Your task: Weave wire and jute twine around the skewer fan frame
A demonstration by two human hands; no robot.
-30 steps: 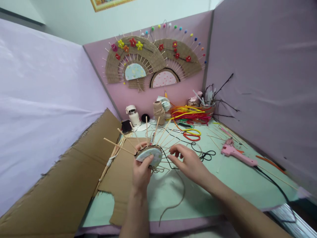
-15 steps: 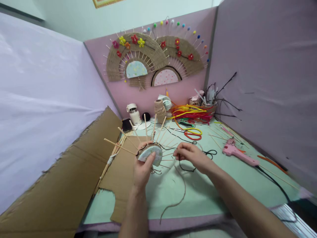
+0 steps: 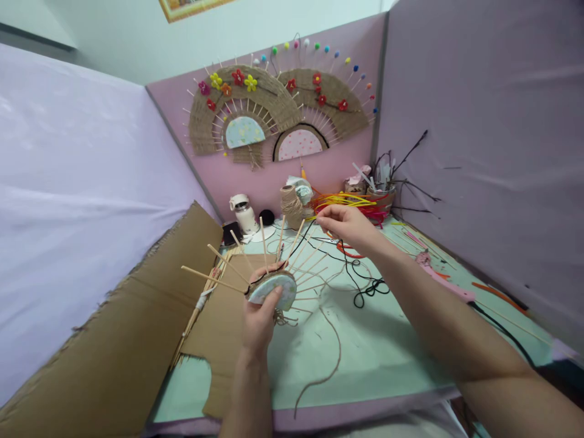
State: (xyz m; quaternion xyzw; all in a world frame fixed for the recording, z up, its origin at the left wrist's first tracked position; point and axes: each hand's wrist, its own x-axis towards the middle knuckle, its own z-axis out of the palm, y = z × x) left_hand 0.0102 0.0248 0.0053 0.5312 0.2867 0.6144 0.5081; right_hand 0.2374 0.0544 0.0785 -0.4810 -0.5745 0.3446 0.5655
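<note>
the table has a pale green cover with a lilac strip along its near edge. above its middle, the left hand grips a half-round fan base, thumb pressed on the pale blue patterned face, wooden sticks fanning from the curved rim. the right hand pinches black cord between thumb and fingertips, a straight stretch running down to that rim; more cord lies looped on the cover.

cut cardboard lies flat at the left, beside a larger cardboard sheet. along the back stand a white bottle and a cone of twine, near a heap of red and yellow strips. a pink glue gun sits at the right, partly behind the forearm.

lilac panels close both sides; two woven fans with flowers hang on the pink back panel. above, a gold frame shows on the pale wall.
</note>
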